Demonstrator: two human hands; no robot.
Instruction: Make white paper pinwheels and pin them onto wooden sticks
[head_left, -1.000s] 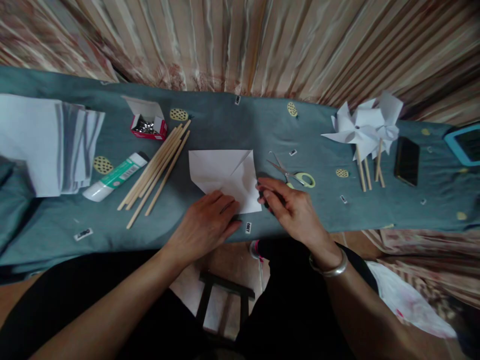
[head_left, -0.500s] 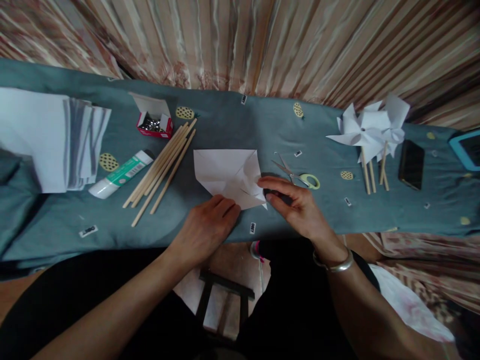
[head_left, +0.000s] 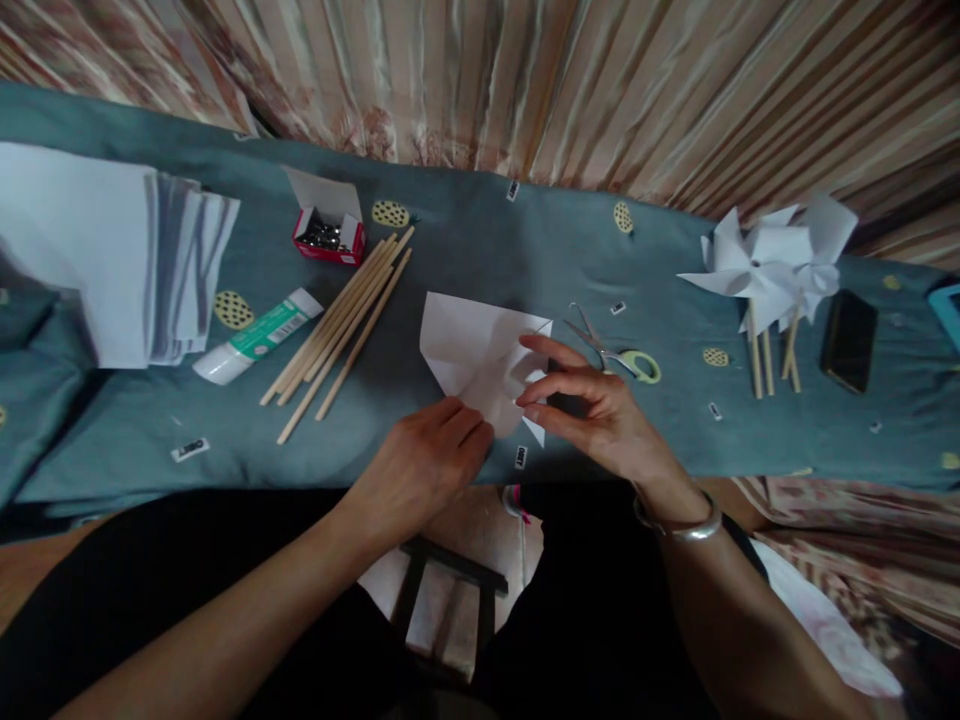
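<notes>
A white sheet of paper (head_left: 480, 345), cut in from its corners, lies near the table's front edge with its right side curling up. My left hand (head_left: 431, 455) is closed on its near edge, the fingertips partly hidden behind the knuckles. At the right side, my right hand (head_left: 592, 405) pinches a paper flap between thumb and fingers, its index finger raised a little apart. Just beyond that hand lie scissors (head_left: 637, 365) with light green handles, blades partly spread.
Left of the paper lie several wooden sticks (head_left: 345, 330), a glue tube (head_left: 259, 335), a red box of metal pins (head_left: 330, 235) and stacked white paper (head_left: 82, 250). To the right are paper pinwheels (head_left: 780, 250) on sticks and a black phone (head_left: 849, 340). A curtain (head_left: 480, 80) hangs behind the table.
The paper has turned slightly under my hands, and its right flap now curls up in my right fingers. The whole view has shifted a little, so the table items appear farther right.
</notes>
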